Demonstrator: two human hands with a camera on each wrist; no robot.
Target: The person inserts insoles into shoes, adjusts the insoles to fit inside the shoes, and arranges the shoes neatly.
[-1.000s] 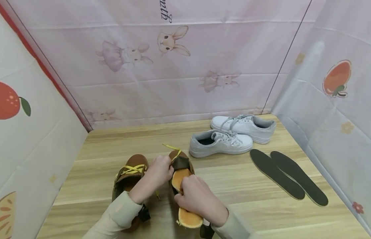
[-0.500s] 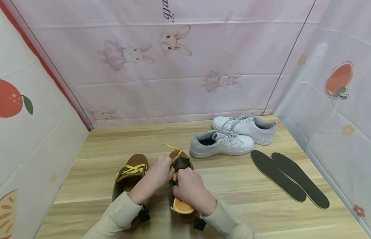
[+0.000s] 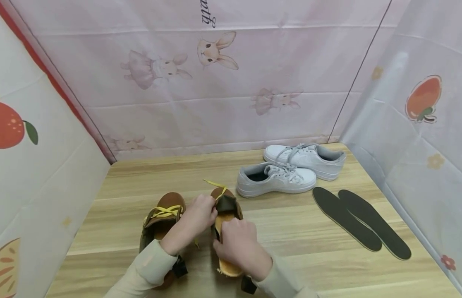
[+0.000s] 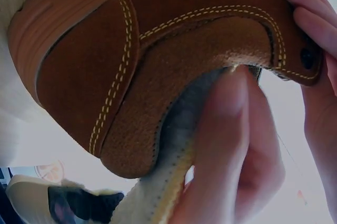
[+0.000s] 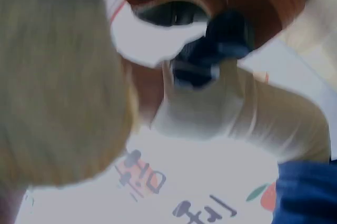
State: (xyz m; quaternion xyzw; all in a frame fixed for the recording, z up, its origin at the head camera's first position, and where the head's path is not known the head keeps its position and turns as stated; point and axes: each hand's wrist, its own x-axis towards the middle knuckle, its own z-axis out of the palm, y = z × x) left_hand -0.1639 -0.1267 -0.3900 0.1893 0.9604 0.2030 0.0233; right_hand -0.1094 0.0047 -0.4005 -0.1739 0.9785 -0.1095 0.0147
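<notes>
A brown lace-up shoe (image 3: 217, 193) with yellow lace stands at the front middle of the table. My left hand (image 3: 198, 214) grips its upper on the left side, near the tongue (image 3: 226, 203). My right hand (image 3: 239, 244) pinches an orange-tan fleecy insole (image 3: 231, 268) along its side, thumb on the left edge. The insole's front part lies in the shoe opening; its ragged heel end shows behind the hand. In the left wrist view, the right thumb (image 4: 229, 108) is right at the shoe's collar (image 4: 226, 50). The insole (image 5: 58, 87) looms blurred in the right wrist view.
The matching brown shoe (image 3: 171, 201) stands to the left, partly behind the left forearm. Two white sneakers (image 3: 279, 182) sit at the back right. Two dark flat insoles (image 3: 346, 219) lie on the wooden table (image 3: 283, 223) at right. Printed cloth walls (image 3: 223, 111) enclose the table.
My right hand pushed the insole forward into the shoe, then drew back a little with it. The left hand stays at the shoe's upper.
</notes>
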